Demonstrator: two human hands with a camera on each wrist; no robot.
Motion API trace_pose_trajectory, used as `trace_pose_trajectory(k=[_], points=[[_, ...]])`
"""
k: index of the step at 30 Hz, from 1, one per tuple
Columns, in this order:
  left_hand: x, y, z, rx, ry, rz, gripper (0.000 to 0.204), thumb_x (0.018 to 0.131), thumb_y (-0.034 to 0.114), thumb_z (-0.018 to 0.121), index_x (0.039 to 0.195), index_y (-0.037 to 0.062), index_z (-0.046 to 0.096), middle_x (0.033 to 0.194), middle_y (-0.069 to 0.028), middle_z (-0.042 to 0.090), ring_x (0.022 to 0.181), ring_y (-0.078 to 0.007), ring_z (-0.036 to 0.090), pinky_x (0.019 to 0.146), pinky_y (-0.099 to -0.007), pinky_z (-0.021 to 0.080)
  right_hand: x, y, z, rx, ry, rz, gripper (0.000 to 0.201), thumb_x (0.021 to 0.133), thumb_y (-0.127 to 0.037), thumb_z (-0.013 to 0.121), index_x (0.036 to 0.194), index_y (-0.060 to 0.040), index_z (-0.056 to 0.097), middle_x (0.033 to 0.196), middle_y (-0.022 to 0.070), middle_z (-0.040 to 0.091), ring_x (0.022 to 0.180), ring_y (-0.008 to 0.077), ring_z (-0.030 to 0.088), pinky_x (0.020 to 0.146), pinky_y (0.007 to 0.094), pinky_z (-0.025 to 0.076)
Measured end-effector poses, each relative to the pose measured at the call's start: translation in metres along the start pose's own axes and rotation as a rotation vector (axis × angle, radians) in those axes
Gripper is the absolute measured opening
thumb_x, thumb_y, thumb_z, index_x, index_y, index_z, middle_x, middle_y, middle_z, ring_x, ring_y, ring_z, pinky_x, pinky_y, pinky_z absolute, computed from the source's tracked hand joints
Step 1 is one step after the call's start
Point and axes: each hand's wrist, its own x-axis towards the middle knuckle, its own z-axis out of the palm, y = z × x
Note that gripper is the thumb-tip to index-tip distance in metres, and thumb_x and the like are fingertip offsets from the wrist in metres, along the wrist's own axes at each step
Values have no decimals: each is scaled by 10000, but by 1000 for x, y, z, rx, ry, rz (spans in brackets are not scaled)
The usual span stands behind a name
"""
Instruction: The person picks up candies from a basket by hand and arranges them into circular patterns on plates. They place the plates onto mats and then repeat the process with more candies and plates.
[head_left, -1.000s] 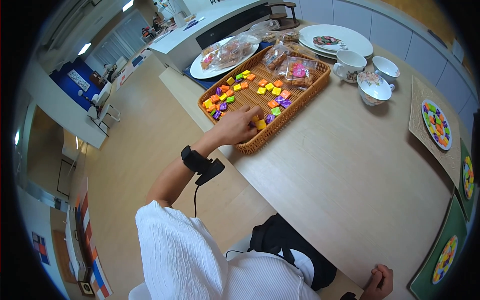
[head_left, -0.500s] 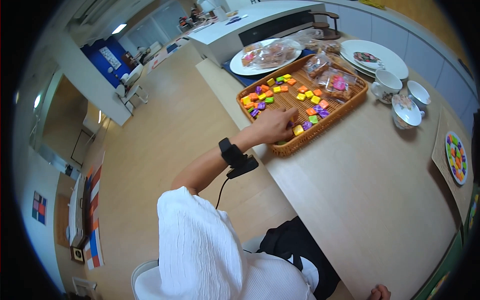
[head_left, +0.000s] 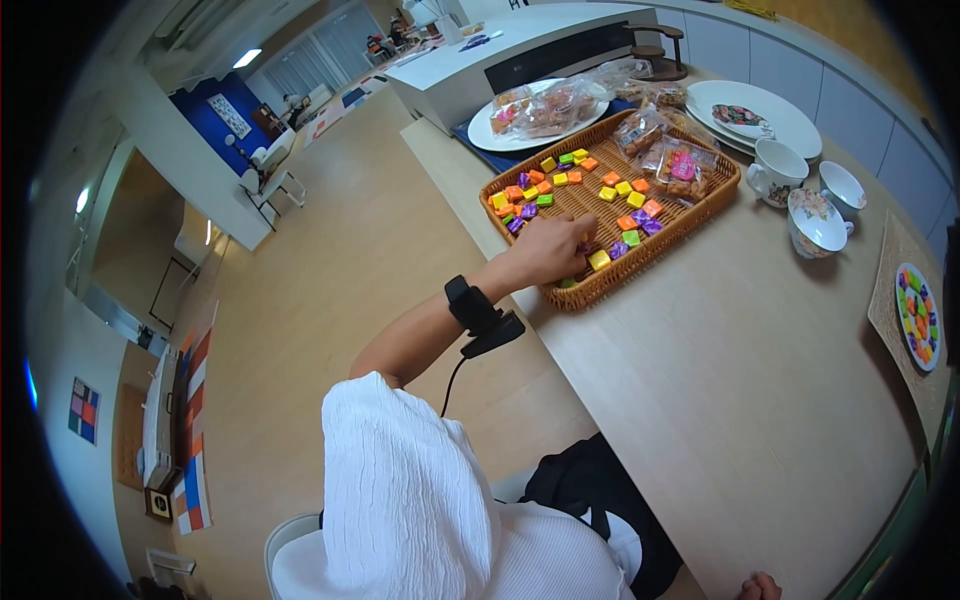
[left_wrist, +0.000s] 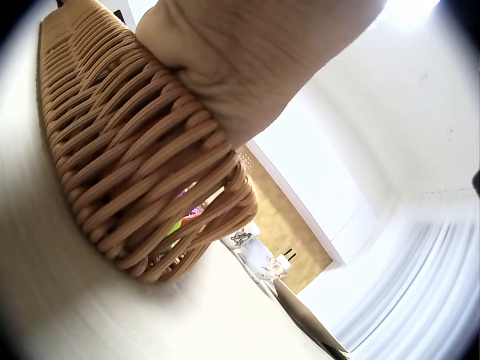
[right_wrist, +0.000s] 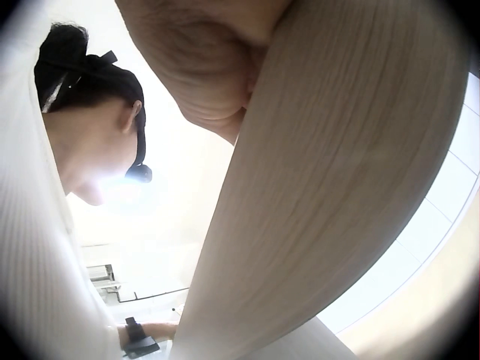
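Over the near end of the wicker basket [head_left: 612, 290], the left hand [head_left: 548, 250] reaches in with bent fingers pointing down among wrapped candies. The fingertips are mostly hidden, so a grip on a candy cannot be told. A yellow candy [head_left: 599, 260] and a purple candy [head_left: 618, 250] lie just right of them. In the left wrist view the hand [left_wrist: 232, 60] is above the basket's woven wall [left_wrist: 142, 157]. The right hand [head_left: 762, 587] rests loosely curled at the table edge; in the right wrist view this hand [right_wrist: 202, 60] is beside the tabletop [right_wrist: 322, 165], its fingertips hidden.
Bagged snacks [head_left: 682, 170] lie in the basket's far right part. Behind it stand an oval plate of bags [head_left: 480, 128] and stacked white plates [head_left: 800, 125]. Several cups [head_left: 815, 238] are to the right, with a candy-covered oval [head_left: 918, 318] on a mat farther right.
The head view has turned, so the basket and table appear farther right. The left hand has shifted slightly from the yellow candy and stays inside the basket. The right hand remains by the table edge.
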Motion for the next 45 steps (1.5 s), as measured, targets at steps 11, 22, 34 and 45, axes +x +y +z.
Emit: trace_pose_trajectory(k=[11,22,34,45], points=[[0,5,-10,-205,119,-89,306,754,204,630,1012,74,530,861,-195,650,840,-365,633,745,-449,492,4,-17,1,-28,40,-99,218,945,-136,550,1006,42,661,850,93,638,650,128,537,554,249,456],[28,-20,-17,-676,290,-257,294,794,187,604,1056,70,537,743,-107,598,597,-208,602,540,-324,484,1,-5,0,-31,75,-221,193,923,-83,577,1068,30,635,839,94,635,656,141,563,576,265,476],[29,260,-8,-2160,-1119,114,135,859,159,574,978,136,513,811,-10,508,530,-61,412,396,-186,318,49,-90,-14,-182,123,-570,265,706,63,621,949,-35,659,892,112,628,693,267,596,611,330,506],[12,344,42,-2083,-1508,-203,70,863,189,542,866,128,510,721,-24,552,577,-133,499,502,-272,432,121,-105,-11,-617,113,-1013,282,702,-57,623,977,-109,593,986,60,559,741,174,573,540,271,476]])
